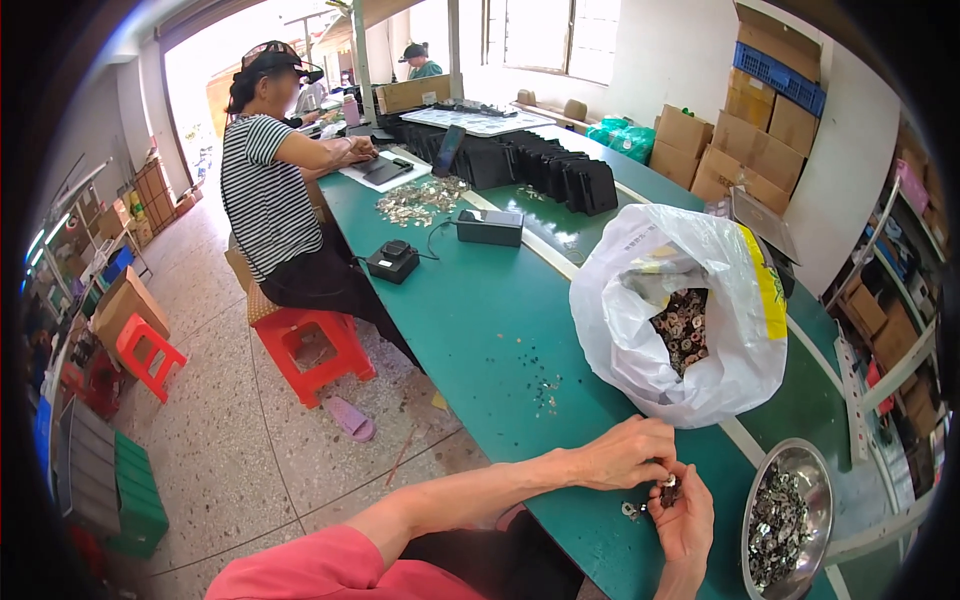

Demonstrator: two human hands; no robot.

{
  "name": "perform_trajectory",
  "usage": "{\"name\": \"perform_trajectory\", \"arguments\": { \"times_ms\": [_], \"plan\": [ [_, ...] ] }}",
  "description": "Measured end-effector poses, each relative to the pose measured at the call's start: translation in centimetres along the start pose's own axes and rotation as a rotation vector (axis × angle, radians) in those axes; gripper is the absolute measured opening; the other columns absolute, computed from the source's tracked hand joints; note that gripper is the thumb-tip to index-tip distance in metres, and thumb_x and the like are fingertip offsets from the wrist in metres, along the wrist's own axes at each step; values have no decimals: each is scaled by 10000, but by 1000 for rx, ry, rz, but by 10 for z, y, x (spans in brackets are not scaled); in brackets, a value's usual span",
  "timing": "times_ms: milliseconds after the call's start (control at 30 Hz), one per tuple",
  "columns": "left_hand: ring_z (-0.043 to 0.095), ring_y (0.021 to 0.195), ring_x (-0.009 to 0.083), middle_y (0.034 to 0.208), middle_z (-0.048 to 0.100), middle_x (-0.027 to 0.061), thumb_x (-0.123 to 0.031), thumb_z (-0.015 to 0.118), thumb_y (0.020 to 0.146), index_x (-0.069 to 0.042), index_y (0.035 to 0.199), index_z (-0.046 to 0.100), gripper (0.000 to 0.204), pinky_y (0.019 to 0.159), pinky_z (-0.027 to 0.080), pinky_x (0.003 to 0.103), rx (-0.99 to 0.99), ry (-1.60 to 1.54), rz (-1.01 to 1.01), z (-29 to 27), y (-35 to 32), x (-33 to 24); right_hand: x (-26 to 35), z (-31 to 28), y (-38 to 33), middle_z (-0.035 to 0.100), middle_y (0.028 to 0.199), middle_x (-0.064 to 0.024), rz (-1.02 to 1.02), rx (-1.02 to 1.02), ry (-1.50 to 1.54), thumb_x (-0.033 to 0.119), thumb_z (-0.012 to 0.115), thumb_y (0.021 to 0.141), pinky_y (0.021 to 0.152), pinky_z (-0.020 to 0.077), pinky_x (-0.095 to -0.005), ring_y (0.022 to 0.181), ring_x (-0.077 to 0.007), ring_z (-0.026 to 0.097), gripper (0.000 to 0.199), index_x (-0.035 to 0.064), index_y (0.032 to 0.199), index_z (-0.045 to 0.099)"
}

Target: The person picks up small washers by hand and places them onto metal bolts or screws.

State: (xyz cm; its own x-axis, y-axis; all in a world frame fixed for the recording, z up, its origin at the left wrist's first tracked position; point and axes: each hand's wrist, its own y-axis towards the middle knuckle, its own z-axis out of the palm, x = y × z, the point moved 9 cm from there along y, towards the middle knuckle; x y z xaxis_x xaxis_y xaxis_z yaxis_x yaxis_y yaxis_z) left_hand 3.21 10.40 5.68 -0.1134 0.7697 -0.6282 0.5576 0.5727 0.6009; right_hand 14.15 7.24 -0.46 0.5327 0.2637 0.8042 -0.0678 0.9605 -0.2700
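Observation:
My left hand (632, 452) reaches in over the table edge, its fingertips pinched together at a small metal part (670, 482). My right hand (688, 512) is curled around the same spot from the other side, with small dark and silvery pieces between its fingers; their exact kind is too small to tell. Just below the fingers, a few loose metal bits (631, 511) lie on the green table. Beyond my hands stands an open white plastic bag (610, 330) filled with small round brownish parts (683, 330). To the right is a steel bowl (822, 490) of small dark, shiny metal parts (778, 528).
Small dark bits (546, 392) are scattered on the green table (470, 360). Farther off are a black box-shaped device (393, 261), a metal-parts pile (420, 201) and rows of black panels (540, 165). A co-worker (270, 180) sits at left on a red stool (312, 350).

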Motion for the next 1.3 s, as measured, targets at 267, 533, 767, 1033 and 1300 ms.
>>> {"name": "perform_trajectory", "arguments": {
  "times_ms": [267,533,767,1033,1300],
  "plan": [
    [498,820,228,823,488,48,-131,640,808,-50,799,570,107,731,379,365,-39,13,65,7,-2,-4,-3,-4,3,610,829,-74,-10,21,-13,199,563,936,567,523,-207,683,-124,603,229,-17,1011,568],
    [506,830,244,839,503,62,-140,652,792,-34,860,605,134,751,402,369,-49,-73,52,1,1,-6,-4,-22,9,613,834,-62,3,-14,107,87,606,897,588,529,-199,687,-118,599,161,-1,1026,567],
    [493,891,216,838,554,36,-208,732,674,-69,786,664,191,795,363,377,332,0,-7,26,-7,-5,13,-39,11,606,844,-66,-76,-57,219,68,616,884,575,507,-188,696,-124,581,157,18,1025,572],
    [484,853,187,769,553,-11,-195,730,660,-111,688,662,112,793,316,363,448,45,31,45,-17,-3,11,-32,7,589,838,-58,-55,-62,179,75,610,889,566,500,-195,690,-118,572,144,19,1014,567],
    [471,801,170,721,518,-23,-170,681,724,-114,640,614,121,778,310,350,436,66,18,43,-15,-3,10,-33,7,588,838,-52,-55,-73,155,75,606,891,559,491,-195,691,-114,566,141,19,1015,568]
  ]
}}
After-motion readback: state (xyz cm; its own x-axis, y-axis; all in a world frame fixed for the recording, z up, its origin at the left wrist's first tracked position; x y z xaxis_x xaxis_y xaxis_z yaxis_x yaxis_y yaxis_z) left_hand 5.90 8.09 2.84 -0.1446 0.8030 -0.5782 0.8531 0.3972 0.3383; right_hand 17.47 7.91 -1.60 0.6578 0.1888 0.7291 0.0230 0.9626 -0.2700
